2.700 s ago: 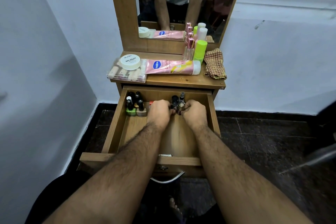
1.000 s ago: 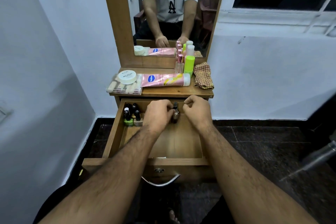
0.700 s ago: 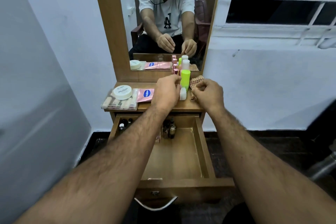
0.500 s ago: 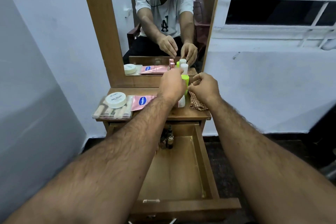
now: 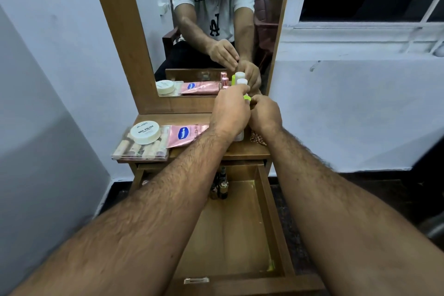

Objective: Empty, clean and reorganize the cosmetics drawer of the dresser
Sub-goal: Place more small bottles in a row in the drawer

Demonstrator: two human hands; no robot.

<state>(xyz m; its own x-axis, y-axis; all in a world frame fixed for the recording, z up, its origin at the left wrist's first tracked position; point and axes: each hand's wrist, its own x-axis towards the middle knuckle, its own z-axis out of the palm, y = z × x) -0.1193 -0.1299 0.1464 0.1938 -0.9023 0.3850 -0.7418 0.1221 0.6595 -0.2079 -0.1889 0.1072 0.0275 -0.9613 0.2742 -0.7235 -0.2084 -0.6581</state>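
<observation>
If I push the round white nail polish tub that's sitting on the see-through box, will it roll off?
Probably not. The white tub lies flat on its wide base on the clear box, so it would likely slide rather than roll. It looks like small plastic, so probably light. The box's top looks smooth, so a hard push might skid it off the edge.

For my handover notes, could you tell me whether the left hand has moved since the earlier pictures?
Yes. The left hand has gone from inside the drawer up to the dresser top, by the green-capped bottle.
</observation>
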